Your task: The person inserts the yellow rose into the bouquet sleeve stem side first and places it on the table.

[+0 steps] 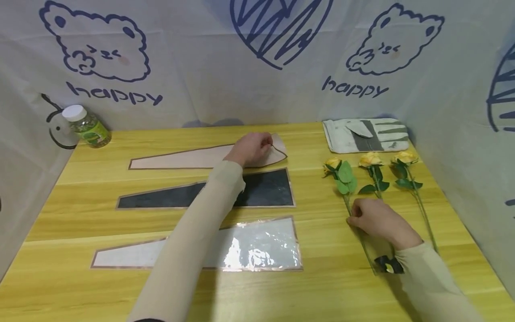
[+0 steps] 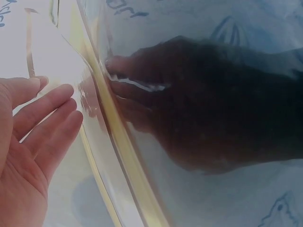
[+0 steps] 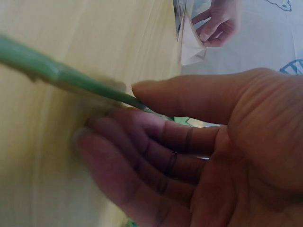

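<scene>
In my head feed the left hand (image 1: pixel 252 150) is just above centre, thumb and fingertips together on the edge of the pink sheet (image 1: pixel 185 158). That sheet lies across the upper middle of the frame, long and tapering to the left, with its wide right end bent up off the table (image 1: pixel 322 286). The right-wrist cam catches the raised corner too, up top.

Right of centre, I've got the right hand (image 1: pixel 378 219) with thumb and fingers pinched on the stem of the leftmost yellow rose (image 1: pixel 347 176). Its bloom points up the frame and the green stem runs down past the fingers. The middle rose (image 1: pixel 370 159) is just beside it, stem partly hidden by the hand, and the third rose (image 1: pixel 405 157) lies further right.

Below the pink one I see a black sheet (image 1: pixel 267 188), then a shiny whitish sheet (image 1: pixel 277 243), both partly under the left sleeve (image 1: pixel 193 250). Folded gloves (image 1: pixel 366 135) sit upper right, and a white-lidded jar (image 1: pixel 92 129) upper left. There's also some small black thing (image 1: pixel 389 264) by the right sleeve (image 1: pixel 434 281), can't tell what.
</scene>
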The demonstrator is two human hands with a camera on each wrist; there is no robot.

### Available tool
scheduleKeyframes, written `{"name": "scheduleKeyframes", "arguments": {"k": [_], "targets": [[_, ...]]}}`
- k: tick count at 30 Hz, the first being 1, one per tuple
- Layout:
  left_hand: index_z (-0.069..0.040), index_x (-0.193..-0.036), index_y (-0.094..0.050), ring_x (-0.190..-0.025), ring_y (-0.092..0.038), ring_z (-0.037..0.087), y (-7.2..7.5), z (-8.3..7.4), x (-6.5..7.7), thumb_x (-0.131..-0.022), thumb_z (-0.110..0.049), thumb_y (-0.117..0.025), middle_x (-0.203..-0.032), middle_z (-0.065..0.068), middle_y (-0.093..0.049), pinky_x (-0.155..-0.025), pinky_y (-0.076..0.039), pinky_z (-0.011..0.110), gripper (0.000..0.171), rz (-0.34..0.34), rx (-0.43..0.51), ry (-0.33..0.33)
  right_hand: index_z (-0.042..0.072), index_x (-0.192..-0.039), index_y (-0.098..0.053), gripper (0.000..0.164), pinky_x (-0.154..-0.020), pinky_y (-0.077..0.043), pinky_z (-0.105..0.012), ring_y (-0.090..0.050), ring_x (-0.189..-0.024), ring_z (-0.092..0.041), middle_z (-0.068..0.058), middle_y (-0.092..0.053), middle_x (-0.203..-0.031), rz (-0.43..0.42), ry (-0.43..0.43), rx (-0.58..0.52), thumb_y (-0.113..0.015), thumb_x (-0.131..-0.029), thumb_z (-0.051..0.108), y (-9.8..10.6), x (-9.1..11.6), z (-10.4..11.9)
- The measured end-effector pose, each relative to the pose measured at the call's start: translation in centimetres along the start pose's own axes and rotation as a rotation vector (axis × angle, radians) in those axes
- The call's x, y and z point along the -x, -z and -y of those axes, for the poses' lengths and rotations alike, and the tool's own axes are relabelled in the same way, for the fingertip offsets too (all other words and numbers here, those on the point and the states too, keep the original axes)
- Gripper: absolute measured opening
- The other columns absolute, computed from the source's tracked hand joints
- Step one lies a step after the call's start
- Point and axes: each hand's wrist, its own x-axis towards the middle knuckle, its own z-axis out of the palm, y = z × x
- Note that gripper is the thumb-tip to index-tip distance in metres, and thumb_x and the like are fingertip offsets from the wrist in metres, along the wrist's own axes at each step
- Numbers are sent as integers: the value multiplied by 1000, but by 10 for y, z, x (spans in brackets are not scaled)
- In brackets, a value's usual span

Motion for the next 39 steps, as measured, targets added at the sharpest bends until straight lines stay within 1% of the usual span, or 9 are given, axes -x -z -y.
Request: {"name": "scheduleKeyframes", "arguments": {"k": [4,9,11,16,20,24,27,35,39], "targets": [[-14,-110,-65,-88,-54,21,-1,0,0,-102,-21,-54,-100,2,-61,-84,-45,37,16,-4,-7,5,7,-84,-59,15,-54,-40,-33,-49,-58,-15,-1,-54,-69,-14,5,-37,-63,-96,14,-2,-4,-1],[-14,-110,-64,-88,-54,21,-1,0,0,-102,-20,-53,-100,3,-60,-83,-45,37,16,2,-8,16,1,-92,-62,12,-55,-45,-34,-56,-58,-17,-3,-59,-72,-63,-7,-141,-60,-98,11,4,-10,-1],[-14,-111,-64,-88,-54,21,0,0,1,-102,-21,-52,-101,3,-60,-83,-45,37,16,8,-18,18,-2,-96,-62,12,-56,-48,-34,-59,-60,-18,-5,-60,-73,-97,-14,-210,-59,-98,10,7,-13,-1],[-14,-111,-64,-88,-55,21,4,-1,1,-102,-20,-53,-101,3,-61,-84,-45,38,16,9,-68,-4,-11,-106,-58,15,-61,-57,-35,-65,-68,-22,-14,-63,-82,-202,0,-461,-57,-98,3,16,-21,4],[-13,-111,-64,-88,-55,21,6,-2,1,-101,-19,-53,-102,3,-62,-84,-46,38,16,14,-85,-9,-13,-108,-56,17,-67,-58,-38,-67,-72,-20,-21,-63,-91,-309,44,-585,-58,-98,1,22,-32,8],[-13,-111,-65,-88,-55,21,6,-1,2,-101,-19,-53,-101,3,-62,-84,-46,38,16,12,-88,-5,-13,-114,-53,23,-74,-57,-39,-66,-79,-16,-22,-58,-101,-387,93,-727,-59,-97,1,26,-44,14],[-13,-111,-64,-87,-55,21,5,-1,3,-101,-20,-53,-101,3,-62,-84,-45,38,16,9,-89,-3,-11,-115,-53,23,-76,-57,-37,-66,-83,-16,-20,-57,-101,-431,136,-832,-60,-97,1,29,-55,19],[-14,-111,-64,-87,-54,20,3,-1,2,-102,-21,-52,-100,2,-61,-84,-45,37,16,16,-90,-2,-7,-110,-55,17,-74,-57,-31,-68,-83,-19,-14,-59,-97,-591,273,-1073,-61,-94,-4,36,-86,37],[-14,-112,-64,-88,-55,20,3,-2,3,-102,-21,-52,-102,2,-62,-85,-46,37,17,15,-91,-3,0,-108,-57,18,-75,-57,-32,-69,-84,-21,-13,-60,-94,-679,318,-1131,-63,-93,-6,39,-101,46]]}}
